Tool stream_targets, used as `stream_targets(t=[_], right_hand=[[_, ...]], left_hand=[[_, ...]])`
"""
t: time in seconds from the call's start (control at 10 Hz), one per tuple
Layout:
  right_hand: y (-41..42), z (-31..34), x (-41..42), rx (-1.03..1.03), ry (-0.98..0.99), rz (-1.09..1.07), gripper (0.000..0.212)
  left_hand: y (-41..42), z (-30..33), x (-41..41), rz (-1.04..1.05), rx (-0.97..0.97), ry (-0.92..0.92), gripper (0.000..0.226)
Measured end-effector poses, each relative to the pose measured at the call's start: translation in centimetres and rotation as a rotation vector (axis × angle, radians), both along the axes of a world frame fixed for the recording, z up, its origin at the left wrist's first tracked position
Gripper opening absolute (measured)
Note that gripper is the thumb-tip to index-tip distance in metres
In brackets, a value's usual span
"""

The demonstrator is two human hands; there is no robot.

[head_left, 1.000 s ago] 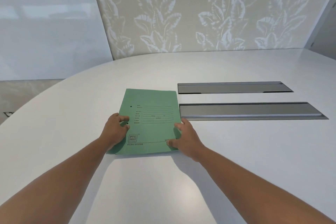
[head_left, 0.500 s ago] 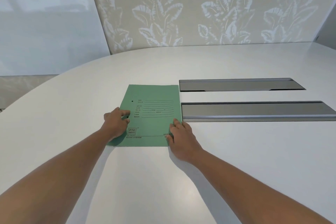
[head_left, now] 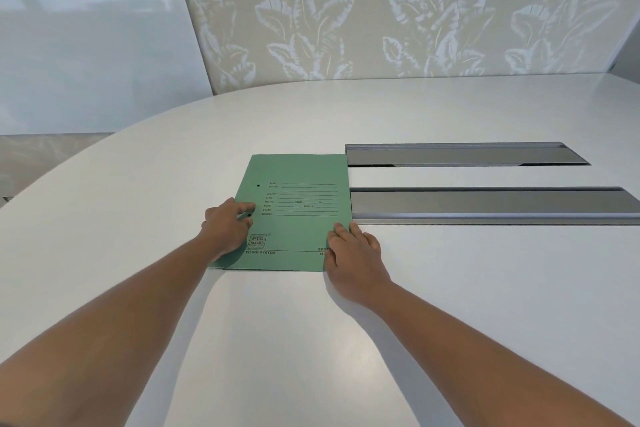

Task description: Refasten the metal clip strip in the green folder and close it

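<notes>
The green folder (head_left: 301,218) lies closed and flat on the white table (head_left: 173,177), printed cover up, with two small dark holes near its left edge. My left hand (head_left: 227,229) rests on the folder's left edge, fingers curled against the cover beside the lower hole. My right hand (head_left: 353,255) lies flat on the folder's near right corner, fingers spread and pressing down. The metal clip strip is hidden inside the folder.
Two long grey metal cable-slot covers (head_left: 485,206) (head_left: 460,154) are set into the table just right of the folder. A leaf-patterned wall (head_left: 381,10) stands behind the table's curved far edge.
Both hands stay on the closed folder. The right hand has slid slightly onto the folder's near right corner, and the camera view has shifted a little.
</notes>
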State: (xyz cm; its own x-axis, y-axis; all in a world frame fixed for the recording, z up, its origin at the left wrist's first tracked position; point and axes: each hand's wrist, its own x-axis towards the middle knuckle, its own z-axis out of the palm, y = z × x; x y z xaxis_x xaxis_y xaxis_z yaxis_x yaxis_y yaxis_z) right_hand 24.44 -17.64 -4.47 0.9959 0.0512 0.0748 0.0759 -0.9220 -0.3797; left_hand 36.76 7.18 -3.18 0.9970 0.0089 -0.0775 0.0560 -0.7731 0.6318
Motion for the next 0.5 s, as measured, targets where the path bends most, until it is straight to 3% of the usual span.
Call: stream_targets(t=[0.2, 0.3, 0.5], right_hand=[[0.0, 0.2, 0.0, 0.038, 0.008, -0.011, 0.051], [-0.1, 0.4, 0.1, 0.071, 0.020, -0.010, 0.056], [-1.3, 3.1, -0.5, 0.116, -0.005, -0.024, 0.067]], left_hand=[[-0.9, 0.6, -0.6, 0.007, 0.079, -0.014, 0.042], [-1.5, 0.6, -0.9, -0.011, 0.212, -0.087, 0.042], [-3.4, 2.2, -3.1, -0.082, 0.293, -0.281, 0.051]])
